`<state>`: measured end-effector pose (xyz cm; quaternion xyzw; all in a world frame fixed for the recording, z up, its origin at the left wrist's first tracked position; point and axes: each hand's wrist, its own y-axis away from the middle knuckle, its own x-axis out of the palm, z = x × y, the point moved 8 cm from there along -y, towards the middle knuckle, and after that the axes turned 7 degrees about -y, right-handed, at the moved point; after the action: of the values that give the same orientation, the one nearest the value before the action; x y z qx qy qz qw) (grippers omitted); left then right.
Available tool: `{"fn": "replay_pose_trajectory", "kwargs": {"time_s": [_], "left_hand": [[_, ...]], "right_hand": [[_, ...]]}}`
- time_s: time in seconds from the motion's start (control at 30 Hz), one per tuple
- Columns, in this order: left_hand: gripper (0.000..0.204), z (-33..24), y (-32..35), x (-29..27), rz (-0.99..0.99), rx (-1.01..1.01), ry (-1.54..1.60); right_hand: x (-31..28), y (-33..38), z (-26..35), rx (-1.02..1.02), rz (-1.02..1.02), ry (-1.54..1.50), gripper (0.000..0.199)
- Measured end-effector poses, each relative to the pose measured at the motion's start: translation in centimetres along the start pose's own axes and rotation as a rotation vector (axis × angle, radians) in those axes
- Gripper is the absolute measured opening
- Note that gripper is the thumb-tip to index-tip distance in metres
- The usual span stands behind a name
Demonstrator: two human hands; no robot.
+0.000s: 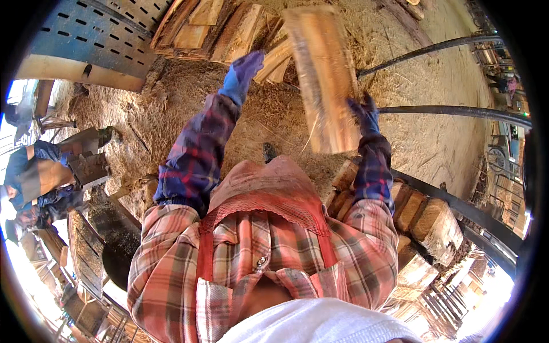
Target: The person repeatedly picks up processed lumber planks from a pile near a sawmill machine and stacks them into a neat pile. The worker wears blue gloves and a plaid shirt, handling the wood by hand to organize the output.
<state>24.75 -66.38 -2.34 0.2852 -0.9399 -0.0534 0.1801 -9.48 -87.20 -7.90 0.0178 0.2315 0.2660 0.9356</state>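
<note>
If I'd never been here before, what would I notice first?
Probably the big wooden board at the upper middle, with the blue-gloved right hand at its right edge. Next might come the red apron in the centre, then the blue metal panel full of slots at the upper left.

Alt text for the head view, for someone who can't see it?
A person's gloved right hand is at the right edge of a rough board; the gloved left hand is outstretched, apart from it, near stacked boards. Sawdust lies below.
</note>
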Motion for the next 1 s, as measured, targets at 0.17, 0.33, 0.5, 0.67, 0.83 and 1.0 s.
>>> {"fn": "replay_pose_trajectory", "kwargs": {"time_s": [0.17, 0.33, 0.5, 0.67, 0.83, 1.0], "left_hand": [[0.043, 7.6, 8.1, -7.3, -0.237, -0.207, 0.026], [0.022, 10.6, 25.7, -22.0, -0.692, -0.415, -0.398], [0.016, 13.1, 45.7, -30.2, -1.207, -0.241, 0.083], [0.014, 18.4, 58.6, -28.2, -1.541, -0.035, 0.1], [0.027, 25.8, 64.6, -19.3, -1.642, -0.061, 0.574], [0.027, 24.9, 69.9, -17.6, -1.71, -0.202, 0.478]], "right_hand": [[6.8, 0.2, -5.7, -0.036, -0.109, 0.43, 0.06], [32.8, 10.6, 1.0, -0.32, 0.821, 0.306, 0.053], [47.9, 19.7, 12.6, -0.718, 1.298, 0.286, 0.047], [56.5, 27.5, 15.4, -1.023, 1.607, 0.553, 0.045], [55.6, 35.2, 9.5, -0.704, 1.965, 0.601, 0.029], [54.6, 44.2, 4.4, -0.885, 2.302, 0.693, 0.028]]}}
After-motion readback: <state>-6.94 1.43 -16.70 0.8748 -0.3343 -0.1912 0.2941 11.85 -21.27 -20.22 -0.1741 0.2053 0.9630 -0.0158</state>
